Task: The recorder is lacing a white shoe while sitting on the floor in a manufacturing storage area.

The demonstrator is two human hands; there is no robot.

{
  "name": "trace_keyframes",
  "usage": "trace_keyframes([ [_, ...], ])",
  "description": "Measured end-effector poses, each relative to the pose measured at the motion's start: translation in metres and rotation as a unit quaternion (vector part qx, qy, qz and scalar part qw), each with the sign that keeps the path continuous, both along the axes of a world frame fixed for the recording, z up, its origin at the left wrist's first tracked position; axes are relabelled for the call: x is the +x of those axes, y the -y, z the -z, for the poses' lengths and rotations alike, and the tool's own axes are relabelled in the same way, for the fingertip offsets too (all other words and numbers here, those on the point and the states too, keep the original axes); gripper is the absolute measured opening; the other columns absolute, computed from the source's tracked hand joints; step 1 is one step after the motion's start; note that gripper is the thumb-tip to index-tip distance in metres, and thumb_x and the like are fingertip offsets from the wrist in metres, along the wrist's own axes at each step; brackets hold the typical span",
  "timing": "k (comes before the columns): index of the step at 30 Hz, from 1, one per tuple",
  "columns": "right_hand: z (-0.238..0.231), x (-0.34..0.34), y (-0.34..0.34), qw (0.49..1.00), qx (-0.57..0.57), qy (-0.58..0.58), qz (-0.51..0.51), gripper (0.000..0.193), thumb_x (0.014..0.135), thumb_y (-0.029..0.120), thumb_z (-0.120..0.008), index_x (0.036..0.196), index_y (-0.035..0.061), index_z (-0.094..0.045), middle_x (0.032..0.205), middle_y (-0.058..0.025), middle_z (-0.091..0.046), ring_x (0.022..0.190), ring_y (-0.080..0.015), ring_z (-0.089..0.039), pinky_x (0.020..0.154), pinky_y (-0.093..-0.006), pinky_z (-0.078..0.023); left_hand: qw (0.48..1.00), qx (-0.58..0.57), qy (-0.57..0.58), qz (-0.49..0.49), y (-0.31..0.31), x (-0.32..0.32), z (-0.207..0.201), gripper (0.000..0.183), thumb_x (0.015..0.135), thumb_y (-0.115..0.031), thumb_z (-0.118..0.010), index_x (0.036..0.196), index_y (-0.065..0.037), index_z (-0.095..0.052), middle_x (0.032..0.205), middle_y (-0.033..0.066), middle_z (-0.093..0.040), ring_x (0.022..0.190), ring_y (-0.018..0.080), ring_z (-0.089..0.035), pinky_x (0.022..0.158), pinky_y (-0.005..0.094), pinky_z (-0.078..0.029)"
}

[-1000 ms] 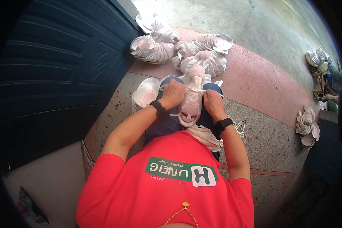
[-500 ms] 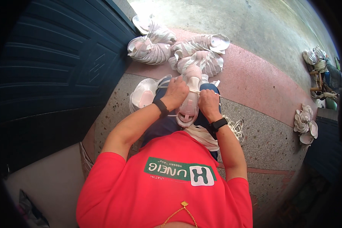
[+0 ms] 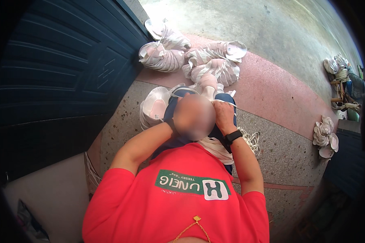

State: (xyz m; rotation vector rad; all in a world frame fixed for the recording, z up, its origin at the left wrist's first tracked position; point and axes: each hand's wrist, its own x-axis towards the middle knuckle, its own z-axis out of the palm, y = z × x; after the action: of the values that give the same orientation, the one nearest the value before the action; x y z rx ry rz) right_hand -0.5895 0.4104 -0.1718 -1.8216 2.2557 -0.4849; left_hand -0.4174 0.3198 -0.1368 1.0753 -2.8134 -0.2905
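Observation:
A pale pink and white shoe upper (image 3: 208, 82) lies across my blue-trousered knees, its tongue end pointing away from me. Its nearer part is hidden by a blurred patch. My left hand (image 3: 185, 106) is over the upper's left side; the blur covers most of it, so its fingers and anything in them cannot be made out. On the right side of the upper, my right hand (image 3: 224, 114) has its fingers closed on a white shoelace (image 3: 226, 102), which runs along the top of the fingers.
Bundled stacks of shoe uppers (image 3: 215, 69) lie on the floor ahead, with more at the dark blue door (image 3: 69, 73). Another stack of uppers (image 3: 155, 106) stands by my left knee. Loose white laces (image 3: 250, 141) hang beside my right thigh. More uppers (image 3: 325, 135) lie far right.
My left hand has shifted slightly nearer me and is now mostly blurred. My right hand has moved a little nearer me, still at the upper's right side.

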Motion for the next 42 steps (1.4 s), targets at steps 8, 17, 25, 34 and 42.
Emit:
trace_keyframes([
  [8,-0.010,0.011,-0.012,0.994,0.022,-0.101,0.031,0.016,0.087,0.023,-0.066,0.092,0.0084,-0.069,0.095,-0.0099,-0.068,0.099,-0.0278,-0.061,0.079,-0.0454,-0.044,0.998,0.048,0.025,-0.021,-0.001,-0.002,0.006,0.014,0.087,-0.012,-0.058,0.097,-0.005,-0.064,0.101,0.0115,-0.067,0.105,0.0312,-0.058,0.081,0.0486,-0.050],
  [17,0.004,0.001,-0.013,0.997,-0.061,0.042,-0.024,0.013,0.088,0.013,-0.064,0.097,0.0050,-0.070,0.094,-0.0124,-0.068,0.097,-0.0337,-0.061,0.081,-0.0475,-0.047,0.989,0.116,-0.082,0.039,0.014,0.008,0.009,0.016,0.087,-0.010,-0.058,0.099,-0.007,-0.069,0.099,0.0104,-0.068,0.105,0.0333,-0.061,0.080,0.0460,-0.055],
  [25,-0.002,-0.001,-0.013,0.966,-0.167,0.197,0.009,0.012,0.087,0.004,-0.068,0.098,0.0027,-0.070,0.091,-0.0156,-0.069,0.090,-0.0370,-0.063,0.081,-0.0454,-0.052,0.973,0.142,-0.168,0.073,0.049,-0.058,0.002,0.028,0.091,-0.007,-0.060,0.117,-0.004,-0.069,0.090,0.0170,-0.071,0.082,0.0338,-0.068,0.074,0.0442,-0.055],
  [34,-0.010,-0.010,-0.009,0.990,-0.081,-0.004,-0.117,0.013,0.086,0.008,-0.061,0.097,0.0066,-0.066,0.091,-0.0100,-0.068,0.092,-0.0282,-0.064,0.082,-0.0394,-0.049,0.807,0.588,-0.045,-0.002,0.067,-0.093,-0.020,0.064,0.083,-0.004,-0.070,0.142,0.006,-0.049,0.073,0.0113,-0.066,0.056,0.0153,-0.063,0.043,0.0291,-0.046],
  [42,-0.031,-0.014,0.006,0.958,-0.004,-0.154,-0.243,0.017,0.087,0.013,-0.059,0.101,0.0071,-0.066,0.085,-0.0048,-0.067,0.092,-0.0222,-0.061,0.080,-0.0359,-0.045,0.658,0.707,-0.215,-0.143,0.081,-0.066,-0.029,0.067,0.084,-0.003,-0.077,0.142,0.007,-0.045,0.078,0.0059,-0.066,0.054,0.0105,-0.061,0.043,0.0228,-0.047],
])
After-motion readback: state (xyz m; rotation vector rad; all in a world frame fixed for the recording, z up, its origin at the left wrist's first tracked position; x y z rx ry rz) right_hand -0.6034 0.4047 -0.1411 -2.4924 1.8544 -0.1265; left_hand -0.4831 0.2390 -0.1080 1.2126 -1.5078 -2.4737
